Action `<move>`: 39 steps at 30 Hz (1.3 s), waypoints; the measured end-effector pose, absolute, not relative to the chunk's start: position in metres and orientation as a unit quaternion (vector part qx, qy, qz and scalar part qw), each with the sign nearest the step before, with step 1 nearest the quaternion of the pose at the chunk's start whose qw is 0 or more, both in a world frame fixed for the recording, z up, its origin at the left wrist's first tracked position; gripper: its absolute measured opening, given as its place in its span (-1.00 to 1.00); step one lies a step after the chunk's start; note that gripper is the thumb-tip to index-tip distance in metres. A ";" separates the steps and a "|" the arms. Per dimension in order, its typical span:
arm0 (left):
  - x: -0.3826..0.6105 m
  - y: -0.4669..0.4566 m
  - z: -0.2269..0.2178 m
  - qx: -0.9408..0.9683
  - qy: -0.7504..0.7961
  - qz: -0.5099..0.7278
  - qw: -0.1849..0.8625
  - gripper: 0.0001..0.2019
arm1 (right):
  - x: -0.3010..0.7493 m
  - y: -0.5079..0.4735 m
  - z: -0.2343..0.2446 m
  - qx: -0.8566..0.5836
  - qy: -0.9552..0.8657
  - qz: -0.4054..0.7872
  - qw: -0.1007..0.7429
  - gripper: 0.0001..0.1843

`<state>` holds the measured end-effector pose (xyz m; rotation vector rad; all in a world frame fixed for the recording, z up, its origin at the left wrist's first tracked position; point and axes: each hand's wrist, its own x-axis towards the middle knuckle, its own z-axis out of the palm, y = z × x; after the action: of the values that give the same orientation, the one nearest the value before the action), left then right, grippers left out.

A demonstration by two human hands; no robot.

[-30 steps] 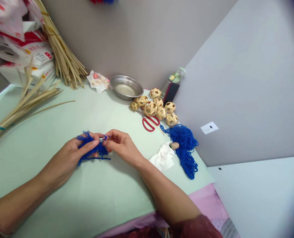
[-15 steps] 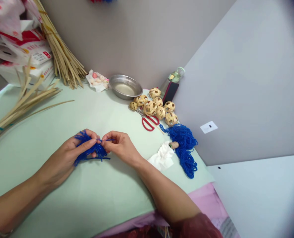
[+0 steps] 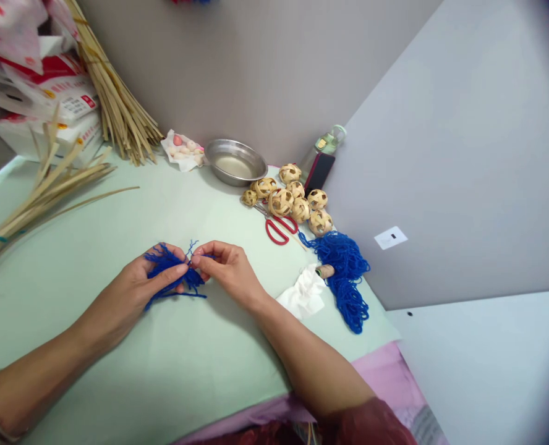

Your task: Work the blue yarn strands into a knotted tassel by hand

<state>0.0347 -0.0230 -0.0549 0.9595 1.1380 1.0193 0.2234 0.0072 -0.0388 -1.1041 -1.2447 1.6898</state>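
Note:
A bundle of cut blue yarn (image 3: 162, 278) lies across my left hand (image 3: 141, 275), which is closed around its middle with the thumb pressed on top. Frayed ends stick out at both sides. My right hand (image 3: 225, 266) pinches a blue strand at the bundle's right part, its fingertips meeting the left thumb tip. Two thin strand ends (image 3: 191, 247) stand up between the hands. Both hands are a little above the pale green tabletop (image 3: 172, 364). The fingers hide where the strand meets the bundle.
Red-handled scissors (image 3: 277, 231) lie beside several woven balls (image 3: 281, 202). Further right are a blue yarn skein (image 3: 344, 262), a thread spool (image 3: 325, 271) and a white tissue (image 3: 302, 293). A metal bowl (image 3: 235, 162) stands at the back; straw strips (image 3: 28, 194) lie left.
My right fingers have shifted slightly on the strand, and thin strand ends now stand upright between the hands. My left hand and the bundle have moved slightly right.

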 end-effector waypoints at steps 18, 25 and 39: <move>0.039 -0.022 -0.051 0.362 0.513 0.441 0.642 -0.71 | 0.225 0.006 -0.042 -0.427 -0.500 0.641 0.396 -0.77; 0.037 -0.023 -0.052 0.393 0.522 0.429 0.624 -0.69 | 0.226 0.003 -0.036 -0.420 -0.538 0.631 0.370 -0.51; 0.038 -0.022 -0.052 0.373 0.507 0.440 0.640 -0.77 | 0.225 0.006 -0.044 -0.397 -0.536 0.656 0.353 -0.50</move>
<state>0.0385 -0.0223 -0.0522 0.8514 1.1571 1.0041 0.2251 0.0061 -0.0435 -1.0279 -1.3873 1.6957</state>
